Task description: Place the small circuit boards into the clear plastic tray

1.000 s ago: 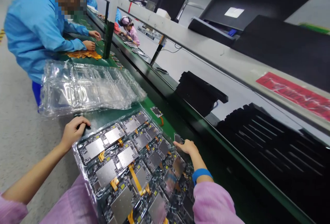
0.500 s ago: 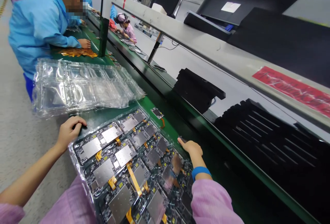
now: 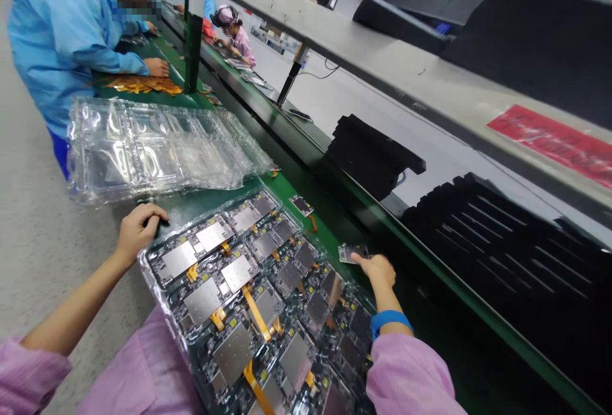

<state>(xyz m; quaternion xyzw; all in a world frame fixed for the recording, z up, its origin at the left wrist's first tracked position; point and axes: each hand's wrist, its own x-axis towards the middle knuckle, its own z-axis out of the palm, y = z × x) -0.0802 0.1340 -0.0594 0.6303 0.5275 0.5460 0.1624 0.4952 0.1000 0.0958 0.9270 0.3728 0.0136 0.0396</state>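
My right hand [image 3: 377,269] pinches a small circuit board [image 3: 351,253] by its near end, just past the right edge of the tray. A clear plastic tray [image 3: 160,303] lies in front of me, filled with several circuit boards [image 3: 233,354] that have silver shields and orange flex cables. At the tray's far left corner is my left hand [image 3: 140,230], its fingers curled at the bench edge; what they hold, if anything, is hidden. Beyond the tray, a loose circuit board [image 3: 301,205] with an orange flex tail rests on the green bench [image 3: 282,193].
Stacked clear empty trays [image 3: 157,150] lie farther along the bench. Past them a co-worker in blue [image 3: 62,39] leans over a pile of orange flex cables [image 3: 143,84]. A dark sunken channel [image 3: 329,208] and a raised shelf rail [image 3: 382,71] run along the right.
The view has shifted slightly. The circuit board in my right hand has come up into plain sight beside the tray. My left hand stays by the tray corner, curled.
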